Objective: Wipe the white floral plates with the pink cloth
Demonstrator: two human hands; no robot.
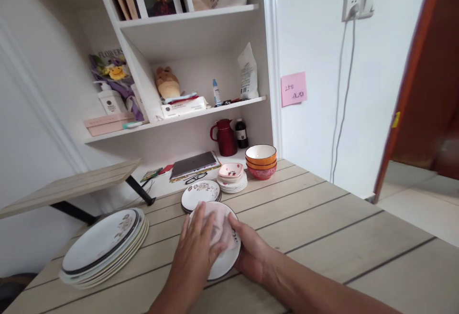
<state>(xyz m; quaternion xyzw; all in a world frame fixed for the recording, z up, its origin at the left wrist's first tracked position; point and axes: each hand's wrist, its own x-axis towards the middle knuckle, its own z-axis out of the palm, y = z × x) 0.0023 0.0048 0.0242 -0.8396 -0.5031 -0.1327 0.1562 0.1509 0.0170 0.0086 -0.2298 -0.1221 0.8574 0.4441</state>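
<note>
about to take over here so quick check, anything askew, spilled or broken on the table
Nothing clearly odd: no spill or breakage shows. The held plate, partly under the cloth, looks whole where visible. The edges of the large plates don't quite line up, perhaps only from differing sizes.

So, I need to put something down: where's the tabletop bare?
Widest: tabletop right of the right hand, in front of the bowls. Narrower: between the large plates and the left hand. Crowded: beyond the hands, where small plates, saucers and bowls stand close.
</note>
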